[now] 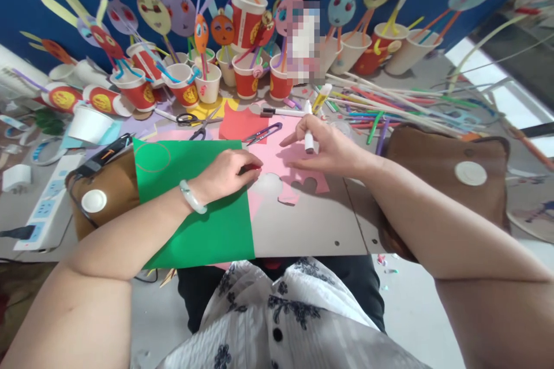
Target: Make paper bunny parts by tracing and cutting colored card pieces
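Note:
A sheet of green paper (203, 230) lies in front of me, with a circle drawn in its upper left corner. My left hand (227, 176) rests over its right edge, thumb and fingers drawn together around a speck of red too small to name. In my right hand (326, 144), a white marker (309, 141) is tucked between the fingers, while the thumb and other fingers stretch toward cut pink paper (283, 158). Thread snips (265, 134) lie between the hands on red paper (240, 121). Scissors (203, 124) rest just beyond the green sheet.
Paper cups (247, 78) bearing rabbit-like paper faces line the back. Coloured sticks (389, 104) spread at the right. Brown pads (445, 184) flank the work area, and a power strip (49, 202) lies left. A black-capped marker (283, 112) lies behind the snips.

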{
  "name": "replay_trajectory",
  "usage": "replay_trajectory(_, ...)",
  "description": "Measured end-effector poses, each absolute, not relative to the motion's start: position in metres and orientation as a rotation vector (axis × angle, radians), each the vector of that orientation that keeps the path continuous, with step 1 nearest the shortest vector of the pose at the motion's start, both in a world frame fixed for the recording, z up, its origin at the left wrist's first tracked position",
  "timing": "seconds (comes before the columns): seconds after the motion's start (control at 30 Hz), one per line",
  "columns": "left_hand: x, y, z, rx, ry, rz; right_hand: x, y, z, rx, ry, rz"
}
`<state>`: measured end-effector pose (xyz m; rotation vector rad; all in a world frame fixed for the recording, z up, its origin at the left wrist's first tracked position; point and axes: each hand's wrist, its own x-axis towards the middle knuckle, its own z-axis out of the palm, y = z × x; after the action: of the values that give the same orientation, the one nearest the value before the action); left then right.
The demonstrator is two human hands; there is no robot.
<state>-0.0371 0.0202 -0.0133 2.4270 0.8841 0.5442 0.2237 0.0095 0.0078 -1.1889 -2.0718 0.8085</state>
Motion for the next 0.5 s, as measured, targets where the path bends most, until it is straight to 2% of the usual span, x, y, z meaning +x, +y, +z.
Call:
replay_trajectory(0.23, -0.034, 0.016, -0.016, 2.439, 0.873, 0.618, 0.227, 0.008, -0.002, -1.351, -2.464, 0.666)
replay_trajectory(0.5, -0.023, -0.001, -0.013, 1.969, 0.823, 0.721, 0.223, 0.006, 0.0, -1.371, -2.483, 0.674)
